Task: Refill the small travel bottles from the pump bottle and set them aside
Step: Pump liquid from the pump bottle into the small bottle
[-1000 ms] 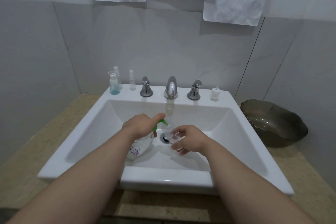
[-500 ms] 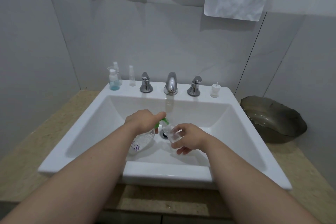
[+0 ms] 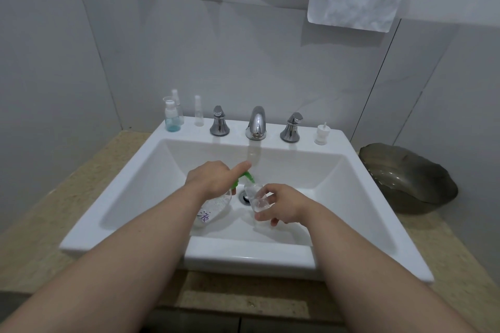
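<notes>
Over the glossy white ceramic sink (image 3: pixel 113 197), the left hand (image 3: pixel 211 178) has its grip wrapped round the clear, rounded pump bottle (image 3: pixel 213 209), forefinger straight on the green plastic pump head (image 3: pixel 243 178). At its 3 o'clock, the right hand (image 3: pixel 281 204) has its grip pinched on a small transparent travel bottle (image 3: pixel 254 194), tilted, with its mouth at the spout.

Over the white sink (image 3: pixel 151 170): my left hand (image 3: pixel 213 180) grips the tilted clear pump bottle (image 3: pixel 213 209), forefinger laid on its green pump head (image 3: pixel 244 178). My right hand (image 3: pixel 281 204) pinches a small travel bottle (image 3: pixel 255 197), mouth just beside the green nozzle, above the drain (image 3: pixel 244 196). On the back ledge I count a blue-tinted bottle (image 3: pixel 170 117), spray bottle (image 3: pixel 177 105), slim vial (image 3: pixel 198 111), chrome faucet (image 3: pixel 256 123) and white cap (image 3: pixel 322 134). Right of the sink: a dark bowl (image 3: pixel 411 178).
</notes>
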### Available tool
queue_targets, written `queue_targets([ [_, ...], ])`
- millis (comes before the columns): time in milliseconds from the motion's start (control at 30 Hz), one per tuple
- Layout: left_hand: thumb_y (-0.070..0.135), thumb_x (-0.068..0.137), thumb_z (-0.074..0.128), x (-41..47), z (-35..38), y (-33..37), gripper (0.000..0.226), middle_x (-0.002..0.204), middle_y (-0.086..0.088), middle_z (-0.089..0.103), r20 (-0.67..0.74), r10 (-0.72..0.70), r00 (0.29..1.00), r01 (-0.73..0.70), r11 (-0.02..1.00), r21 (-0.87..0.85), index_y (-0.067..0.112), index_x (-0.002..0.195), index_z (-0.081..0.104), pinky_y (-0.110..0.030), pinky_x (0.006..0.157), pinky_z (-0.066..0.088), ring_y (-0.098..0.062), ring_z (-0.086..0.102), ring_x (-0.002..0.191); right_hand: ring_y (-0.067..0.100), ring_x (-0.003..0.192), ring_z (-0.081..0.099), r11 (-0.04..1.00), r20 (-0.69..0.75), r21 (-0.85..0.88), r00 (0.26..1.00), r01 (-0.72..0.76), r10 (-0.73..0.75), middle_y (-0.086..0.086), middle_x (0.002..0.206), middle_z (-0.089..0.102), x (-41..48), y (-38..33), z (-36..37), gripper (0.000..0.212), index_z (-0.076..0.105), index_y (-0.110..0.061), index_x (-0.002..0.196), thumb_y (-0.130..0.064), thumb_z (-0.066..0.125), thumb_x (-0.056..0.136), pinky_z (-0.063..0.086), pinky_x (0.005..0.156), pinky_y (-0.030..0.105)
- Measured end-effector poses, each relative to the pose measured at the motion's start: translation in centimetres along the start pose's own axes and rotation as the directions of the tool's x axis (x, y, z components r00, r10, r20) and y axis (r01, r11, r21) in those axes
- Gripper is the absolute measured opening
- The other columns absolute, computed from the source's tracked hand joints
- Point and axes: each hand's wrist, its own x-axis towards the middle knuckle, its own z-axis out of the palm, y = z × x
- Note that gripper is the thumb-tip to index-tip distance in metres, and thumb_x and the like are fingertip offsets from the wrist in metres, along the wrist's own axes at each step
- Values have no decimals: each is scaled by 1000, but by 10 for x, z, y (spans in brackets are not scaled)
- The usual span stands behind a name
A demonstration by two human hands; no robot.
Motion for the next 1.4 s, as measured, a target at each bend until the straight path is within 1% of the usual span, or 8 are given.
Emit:
queue_targets([
  [100, 91, 85, 18, -2, -2, -2, 92, 81, 11, 72, -11, 0, 1000, 0, 1000, -26, 23, 67, 78, -38, 84, 46, -14, 63, 83, 15, 57, 64, 1000, -11, -1, 1000, 9, -9, -7, 114, 69, 0, 0, 0, 41, 62, -21, 116, -19, 84, 82, 41, 52, 22],
  [467, 78, 86, 33, 1, -2, -2, 74, 83, 8, 73, -16, -11, 1000, 10, 996, -86, 24, 63, 79, -37, 86, 49, -17, 65, 82, 13, 56, 65, 999, -25, -36, 999, 27, -28, -7, 118, 68, 1, 0, 0, 43, 62, -24, 118, -22, 85, 82, 42, 54, 21],
  [667, 70, 85, 40, 1, -3, 1, 65, 75, 5, 68, -11, -15, 1000, 14, 996, -89, 23, 62, 79, -34, 79, 48, -20, 65, 78, 16, 59, 66, 999, -2, -44, 1000, 21, -21, -4, 121, 66, 0, 2, 0, 44, 60, -22, 119, -21, 85, 82, 44, 57, 23],
  [800, 63, 85, 45, 1, -4, 2, 58, 62, 4, 59, 7, -30, 1000, 31, 995, -91, 21, 62, 78, -32, 68, 44, -21, 58, 65, 15, 58, 66, 999, 11, -45, 1000, 19, -18, -3, 121, 66, 0, 2, 0, 47, 60, -23, 122, -22, 86, 83, 44, 57, 24],
  [933, 57, 88, 45, 3, -4, 3, 56, 61, 3, 56, 15, -18, 1000, 19, 996, -84, 18, 66, 78, -32, 65, 42, -22, 54, 62, 15, 57, 65, 999, 15, -34, 1000, 21, -21, -2, 120, 67, 1, 2, 0, 43, 61, -24, 118, -22, 86, 82, 43, 54, 24],
  [1167, 88, 86, 31, 2, 0, -6, 84, 72, 5, 66, -29, 3, 1000, -5, 997, -76, 20, 65, 76, -35, 74, 45, -18, 64, 77, 13, 57, 66, 1000, 6, -13, 1000, 19, -19, -2, 119, 67, 3, 2, 0, 44, 60, -23, 119, -22, 85, 82, 42, 54, 24],
  [1300, 92, 84, 25, 3, -3, -11, 90, 83, 4, 70, -30, -2, 1000, -2, 993, -117, 23, 64, 78, -39, 88, 50, -18, 64, 82, 14, 57, 65, 1000, -2, -8, 1000, 26, -26, -1, 119, 69, 4, 2, 0, 41, 61, -24, 115, -22, 85, 82, 41, 53, 24],
  [1400, 89, 86, 28, 3, -4, -13, 87, 84, 3, 70, -32, -11, 999, 6, 990, -141, 23, 63, 78, -40, 89, 50, -18, 64, 82, 15, 58, 64, 999, -6, -5, 999, 33, -33, -1, 116, 70, 4, 3, 0, 38, 62, -24, 112, -22, 86, 82, 41, 53, 23],
])
